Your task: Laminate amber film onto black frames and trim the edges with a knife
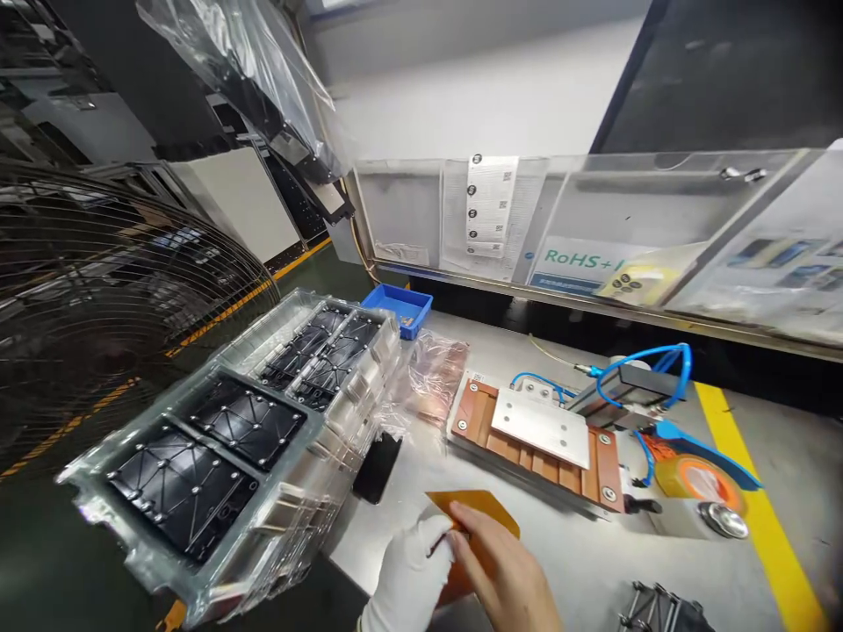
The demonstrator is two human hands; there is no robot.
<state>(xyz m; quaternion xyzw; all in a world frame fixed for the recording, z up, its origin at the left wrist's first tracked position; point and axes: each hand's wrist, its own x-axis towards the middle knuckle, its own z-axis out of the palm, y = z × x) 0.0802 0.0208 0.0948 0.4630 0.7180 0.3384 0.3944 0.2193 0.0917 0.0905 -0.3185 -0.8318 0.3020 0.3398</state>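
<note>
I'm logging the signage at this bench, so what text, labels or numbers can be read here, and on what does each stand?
"RoHS+": on the pale sign behind the clear panel; its ending and the blue strip beneath are blurred.
White label strip with code squares: print too small to read.
Yellowish card and picture sheets: blurred, unreadable.
Nothing legible on the orange sheet at the hands.

A factory assembly station is shown. A grey metal desk [580, 562] is fitted with a fixture of copper-coloured and aluminium plates [536, 434] fed by blue air hoses [659, 355]. Stacked clear plastic trays [217, 456] of identical black moulded parts are set at the desk's left end. A RoHS sign [580, 259] and a strip of coded labels [488, 206] are kept behind clear document holders. Yellow lines [764, 518] are marked on the desk and floor, and a large caged industrial fan [98, 298] is seen at left.
</note>
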